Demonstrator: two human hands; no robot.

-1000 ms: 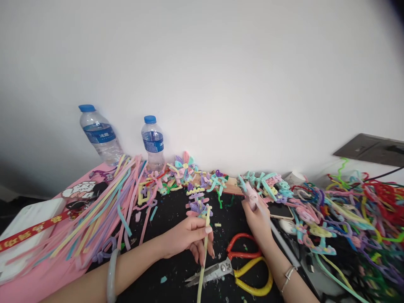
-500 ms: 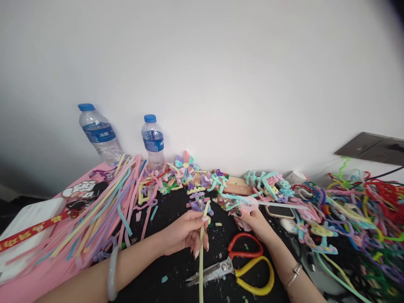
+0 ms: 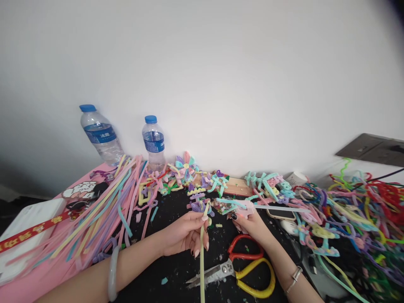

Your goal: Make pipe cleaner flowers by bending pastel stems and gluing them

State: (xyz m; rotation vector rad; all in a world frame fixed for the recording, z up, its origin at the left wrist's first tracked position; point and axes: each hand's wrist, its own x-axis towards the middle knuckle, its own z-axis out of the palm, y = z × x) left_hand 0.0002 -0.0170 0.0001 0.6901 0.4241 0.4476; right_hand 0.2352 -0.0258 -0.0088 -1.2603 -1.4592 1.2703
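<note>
My left hand (image 3: 186, 233) is closed, pinching a pale yellow pipe cleaner (image 3: 202, 256) between thumb and fingers near its upper end. The strip hangs down past the bottom edge, crossing in front of the scissor blades. In my right hand (image 3: 251, 223) is a pink glue gun (image 3: 247, 207), its front pointing left and a long whitish glue stick (image 3: 280, 208) sticking out behind. A light blue pipe cleaner piece (image 3: 229, 202) lies by the gun's front; whether they touch I cannot tell. Below the hands rest scissors (image 3: 226, 267) with one red and one yellow handle.
Pastel pipe cleaners (image 3: 107, 202) lie spread on the left. Two water bottles (image 3: 153, 143) stand near the wall. Finished twisted shapes (image 3: 187, 166) line the back beside a wooden board (image 3: 238, 186). A phone (image 3: 280, 213) and a colourful pipe cleaner heap (image 3: 362, 219) are at the right.
My right hand has shifted slightly left and down with the glue gun. My left hand and the yellow pipe cleaner stay nearly still.
</note>
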